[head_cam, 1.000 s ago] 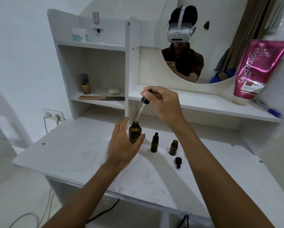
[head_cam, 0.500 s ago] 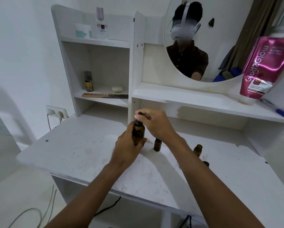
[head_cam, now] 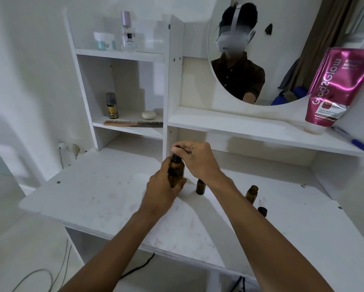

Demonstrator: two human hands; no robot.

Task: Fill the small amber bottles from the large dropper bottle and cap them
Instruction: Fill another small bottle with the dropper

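Here | white desk (head_cam: 92, 192) (scuffed) | round mirror (head_cam: 282, 49) behind | open amber bottle (head_cam: 251, 193) standing

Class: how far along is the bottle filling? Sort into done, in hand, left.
Done: cannot tell; the wrist hides the top of one small bottle. In hand: left hand grips the large bottle, right hand pinches its dropper cap. Left: the open small bottle needs the loose cap beside it.

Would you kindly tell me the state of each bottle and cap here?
Large bottle: upright, gripped by left hand.
Dropper cap: at its mouth, pinched by right hand.
Left small bottle: standing, top hidden behind the wrist.
Right small bottle: standing, uncapped.
Loose cap: on the table, beside the right small bottle.
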